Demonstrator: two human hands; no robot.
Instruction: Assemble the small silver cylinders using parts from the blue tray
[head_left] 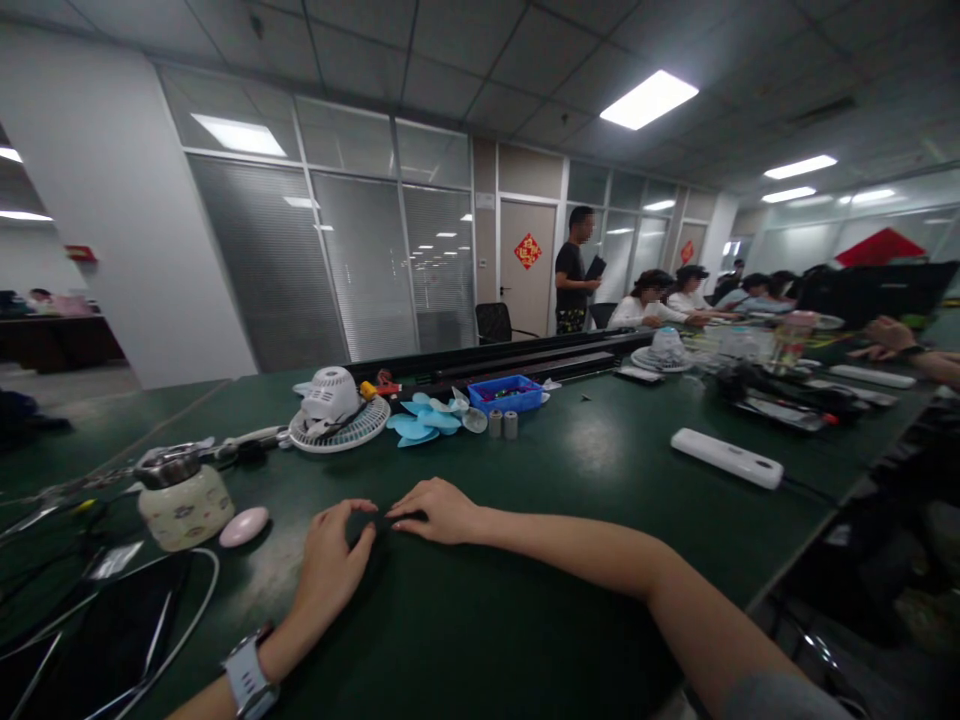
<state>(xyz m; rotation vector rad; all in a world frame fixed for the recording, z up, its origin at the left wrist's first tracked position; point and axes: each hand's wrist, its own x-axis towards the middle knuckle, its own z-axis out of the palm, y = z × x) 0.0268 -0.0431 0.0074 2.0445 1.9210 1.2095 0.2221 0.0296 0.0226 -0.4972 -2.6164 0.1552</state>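
My left hand [335,550] rests at the green tabletop, its thumb and index finger curved apart, with nothing I can make out between them. Facing it, my right hand [436,512] lies low over the table with bent fingers and the thumb apart from the index finger. The fingertips of both hands point at each other across a narrow gap; a dark patch there is too unclear to name. Beyond them lie light-blue fan blades [426,418], two grey cylinders [511,425], a blue tray [517,400] of small parts and a white fan body on its grille [334,405].
Left of my hands are a pink oval object [244,526], a patterned jar with a metal lid [185,505], cables and a black tablet-like device [112,635]. A white power strip [726,458] lies at right. Co-workers sit along the far right; one person [576,270] stands behind the table.
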